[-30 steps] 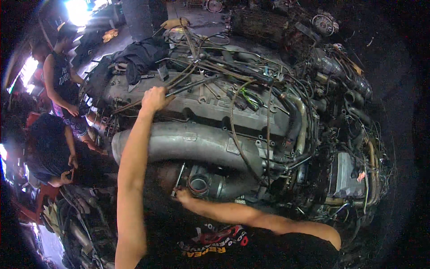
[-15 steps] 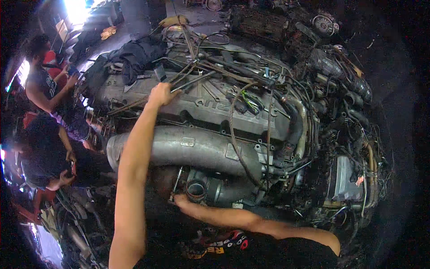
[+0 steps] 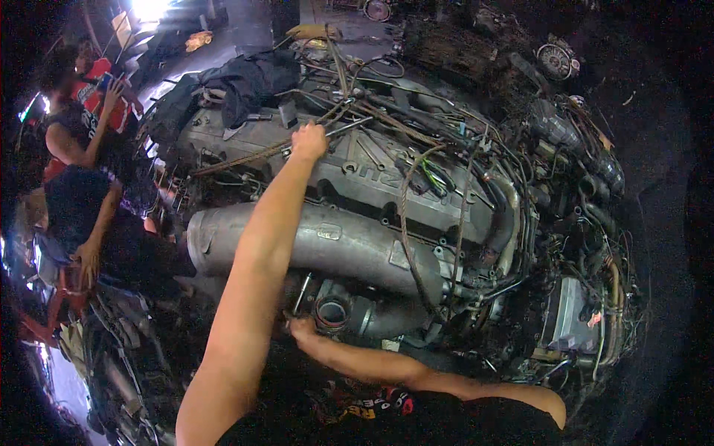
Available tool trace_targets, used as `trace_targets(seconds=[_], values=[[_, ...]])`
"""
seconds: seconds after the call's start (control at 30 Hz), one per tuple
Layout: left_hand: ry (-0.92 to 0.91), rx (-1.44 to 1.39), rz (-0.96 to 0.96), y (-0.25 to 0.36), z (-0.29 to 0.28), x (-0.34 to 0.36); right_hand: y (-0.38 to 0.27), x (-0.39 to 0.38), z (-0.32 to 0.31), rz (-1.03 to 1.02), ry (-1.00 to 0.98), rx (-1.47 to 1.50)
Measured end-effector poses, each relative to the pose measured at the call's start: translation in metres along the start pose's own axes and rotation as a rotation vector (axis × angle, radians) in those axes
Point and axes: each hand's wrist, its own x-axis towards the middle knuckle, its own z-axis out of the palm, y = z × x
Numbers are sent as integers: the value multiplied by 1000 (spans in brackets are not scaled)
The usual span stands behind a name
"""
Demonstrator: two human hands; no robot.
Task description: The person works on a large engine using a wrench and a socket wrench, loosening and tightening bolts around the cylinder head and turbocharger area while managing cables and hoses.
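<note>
My left arm reaches over a large engine, and my left hand [image 3: 309, 140] is closed at the near end of a long metal bar [image 3: 351, 125] above the grey valve cover [image 3: 335, 177]. Lower down, my right hand [image 3: 300, 327] is curled around the bottom of a slim shiny metal tool [image 3: 303, 292]; its exact kind is too small to make out. Beside that hand is a round open pipe mouth [image 3: 332, 313]. Between my hands runs a thick grey metal pipe [image 3: 349, 245], partly hidden by my left forearm.
Wrenches [image 3: 370, 151] and steel cables [image 3: 405, 215] lie over the engine. Dark cloth [image 3: 242, 82] drapes its far left. At left, one person holds a blue phone [image 3: 106, 80]; another, in dark clothes [image 3: 78, 204], bends nearby. More engine parts [image 3: 576, 316] stand at right.
My left hand has moved right and slightly away from me. The view has shifted as well. My right hand stays by the pipe mouth. The bending person at left has lowered a hand.
</note>
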Motion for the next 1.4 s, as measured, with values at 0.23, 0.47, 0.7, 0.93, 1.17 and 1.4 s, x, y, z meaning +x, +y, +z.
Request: trace_targets(seconds=[0.23,0.47,0.7,0.93,1.17,1.4], values=[[525,-626,214,11,-60,-143,-17,-29,-1,-213,74,339],[513,-567,-816,-34,52,-400,-47,-12,9,3,494,-331],[381,-681,-501,-19,111,-454,-81,-22,19,249,528,195],[282,-1265,-851,-22,134,-444,-92,-34,7,0,380,204],[112,-970,-865,-21,140,-443,-74,-22,11,243,380,423],[81,-1390,-1121,-18,136,-440,-65,-32,6,50,344,238]])
